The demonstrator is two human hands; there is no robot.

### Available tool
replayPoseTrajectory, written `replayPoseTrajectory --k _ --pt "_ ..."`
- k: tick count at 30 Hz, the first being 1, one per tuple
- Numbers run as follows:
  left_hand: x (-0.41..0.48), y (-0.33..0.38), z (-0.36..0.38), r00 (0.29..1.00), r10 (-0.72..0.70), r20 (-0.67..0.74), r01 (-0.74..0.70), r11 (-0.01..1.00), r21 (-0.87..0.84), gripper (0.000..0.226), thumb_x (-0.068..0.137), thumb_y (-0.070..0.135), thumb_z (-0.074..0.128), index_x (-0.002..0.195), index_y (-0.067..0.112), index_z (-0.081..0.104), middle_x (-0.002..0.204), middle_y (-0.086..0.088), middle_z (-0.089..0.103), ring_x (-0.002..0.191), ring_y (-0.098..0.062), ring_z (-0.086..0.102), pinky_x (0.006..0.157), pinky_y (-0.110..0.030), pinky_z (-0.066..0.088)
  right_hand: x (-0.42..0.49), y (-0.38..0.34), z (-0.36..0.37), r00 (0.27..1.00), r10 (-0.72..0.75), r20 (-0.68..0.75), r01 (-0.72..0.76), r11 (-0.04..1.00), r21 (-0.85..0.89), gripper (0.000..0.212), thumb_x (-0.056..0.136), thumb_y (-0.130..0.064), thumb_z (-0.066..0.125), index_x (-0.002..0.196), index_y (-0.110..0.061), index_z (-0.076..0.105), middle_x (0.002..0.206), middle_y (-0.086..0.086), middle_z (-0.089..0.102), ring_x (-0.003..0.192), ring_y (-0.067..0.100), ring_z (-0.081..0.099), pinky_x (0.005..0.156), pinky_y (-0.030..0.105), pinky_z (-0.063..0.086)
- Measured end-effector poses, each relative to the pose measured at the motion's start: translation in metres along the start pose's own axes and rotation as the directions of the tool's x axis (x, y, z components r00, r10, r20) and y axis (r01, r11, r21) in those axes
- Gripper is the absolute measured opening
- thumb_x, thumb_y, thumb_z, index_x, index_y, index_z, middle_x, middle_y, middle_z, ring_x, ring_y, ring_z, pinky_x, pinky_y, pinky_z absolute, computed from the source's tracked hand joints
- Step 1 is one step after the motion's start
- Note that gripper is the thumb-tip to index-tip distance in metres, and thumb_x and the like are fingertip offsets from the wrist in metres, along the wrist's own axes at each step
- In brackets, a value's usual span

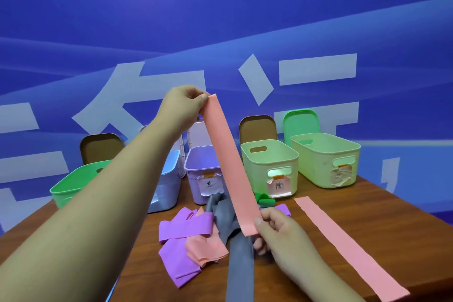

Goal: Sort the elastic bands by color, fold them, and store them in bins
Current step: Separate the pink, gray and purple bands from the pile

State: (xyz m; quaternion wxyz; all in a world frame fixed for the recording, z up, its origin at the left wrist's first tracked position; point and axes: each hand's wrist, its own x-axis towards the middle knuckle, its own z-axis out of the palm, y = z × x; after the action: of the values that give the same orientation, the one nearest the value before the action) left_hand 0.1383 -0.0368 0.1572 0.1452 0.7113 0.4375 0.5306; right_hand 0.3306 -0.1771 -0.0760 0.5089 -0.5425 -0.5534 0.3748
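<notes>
Fingers (202, 99) of left hand (186, 103) and right hand (278, 227) pinch the pink band (230, 162) taut, ends at eleven and five o'clock.

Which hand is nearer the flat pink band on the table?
Right. The right hand is just left of the flat pink band; the left hand is raised farther left. Both pinch the held band.

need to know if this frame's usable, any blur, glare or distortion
Head view: wide-angle stretch makes the left forearm loom at lower left; left hand, right hand and the held pink band look fairly sharp; the bin label is too soft to read; a blue glow tints the purple bin inside; no harsh glare.
</notes>
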Motion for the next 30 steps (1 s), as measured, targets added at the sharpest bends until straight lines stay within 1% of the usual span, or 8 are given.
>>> replayPoseTrajectory --k 3,6,9,12,15,20,25,30 --pt "-0.001 -0.003 0.027 1.0 -0.005 -0.018 0.005 1.0 0.005 0.017 0.104 0.026 0.061 0.096 0.023 0.076 0.088 0.004 0.073 0.078 -0.013 0.066 0.066 -0.027 0.05 -0.016 -0.006 -0.024 0.999 0.007 -0.034 -0.012 0.988 -0.152 0.019 0.106 -0.026 0.054 0.097 -0.028 0.071 0.068 0.0 0.071 0.057 0.006 0.06 0.059 0.022 0.05" --pt "-0.002 -0.007 0.063 1.0 -0.008 -0.013 0.007 1.0 -0.005 0.017 0.102 0.027 0.062 0.099 0.022 0.078 0.09 0.006 0.075 0.08 -0.013 0.066 0.064 -0.025 0.044 -0.035 -0.011 -0.056 0.998 0.007 -0.06 -0.026 0.95 -0.31 0.018 0.105 -0.029 0.053 0.095 -0.031 0.069 0.068 -0.002 0.071 0.054 0.003 0.058 0.061 0.028 0.048" --pt "-0.007 -0.009 0.111 1.0 -0.02 0.02 0.019 0.999 0.036 0.016 0.098 0.027 0.064 0.097 0.024 0.08 0.094 0.005 0.076 0.089 -0.02 0.07 0.075 -0.031 0.052 -0.054 -0.016 -0.091 0.995 0.053 -0.08 -0.082 0.901 -0.427 0.012 0.104 -0.032 0.056 0.099 -0.036 0.066 0.072 -0.002 0.073 0.054 0.001 0.062 0.063 0.028 0.049" --pt "-0.013 -0.014 0.165 0.996 0.001 0.09 -0.008 0.996 0.083 0.018 0.094 0.025 0.062 0.095 0.024 0.08 0.097 0.002 0.077 0.093 -0.024 0.07 0.08 -0.037 0.057 -0.072 -0.016 -0.125 0.983 0.13 -0.13 -0.171 0.901 -0.398 0.007 0.102 -0.034 0.06 0.107 -0.035 0.065 0.07 -0.001 0.074 0.055 0.007 0.063 0.058 0.03 0.053" --pt "-0.027 -0.022 0.212 0.985 0.056 0.165 -0.091 0.972 0.217 0.021 0.098 0.023 0.058 0.098 0.022 0.079 0.099 0.004 0.071 0.093 -0.022 0.064 0.074 -0.03 0.042 -0.087 -0.011 -0.151 0.969 0.182 -0.169 -0.232 0.907 -0.352 0.008 0.103 -0.026 0.062 0.109 -0.028 0.068 0.063 0.0 0.07 0.053 0.011 0.063 0.054 0.027 0.052" --pt "-0.057 -0.024 0.265 0.958 0.156 0.24 -0.233 0.911 0.34 0.025 0.104 0.026 0.051 0.11 0.017 0.074 0.112 -0.008 0.061 0.1 -0.031 0.063 0.086 -0.046 0.054 -0.098 0.002 -0.175 0.952 0.242 -0.19 -0.299 0.87 -0.391 0.005 0.101 -0.029 0.065 0.105 -0.029 0.068 0.063 -0.003 0.07 0.047 0.008 0.057 0.049 0.026 0.046" --pt "-0.083 -0.021 0.292 0.923 0.268 0.274 -0.369 0.817 0.443 0.019 0.105 0.028 0.049 0.109 0.019 0.066 0.106 -0.004 0.055 0.095 -0.029 0.062 0.076 -0.045 0.055 -0.098 0.012 -0.182 0.945 0.297 -0.138 -0.327 0.875 -0.357 0.01 0.098 -0.023 0.068 0.108 -0.023 0.068 0.076 0.002 0.076 0.051 0.016 0.06 0.053 0.035 0.054" --pt "-0.094 -0.035 0.31 0.912 0.216 0.348 -0.386 0.737 0.555 0.013 0.1 0.024 0.056 0.11 0.02 0.063 0.101 -0.003 0.052 0.093 -0.028 0.063 0.07 -0.045 0.059 -0.091 0.021 -0.185 0.937 0.322 -0.137 -0.35 0.865 -0.361 0.01 0.098 -0.021 0.068 0.107 -0.021 0.068 0.074 0.001 0.075 0.056 0.021 0.062 0.06 0.042 0.058"
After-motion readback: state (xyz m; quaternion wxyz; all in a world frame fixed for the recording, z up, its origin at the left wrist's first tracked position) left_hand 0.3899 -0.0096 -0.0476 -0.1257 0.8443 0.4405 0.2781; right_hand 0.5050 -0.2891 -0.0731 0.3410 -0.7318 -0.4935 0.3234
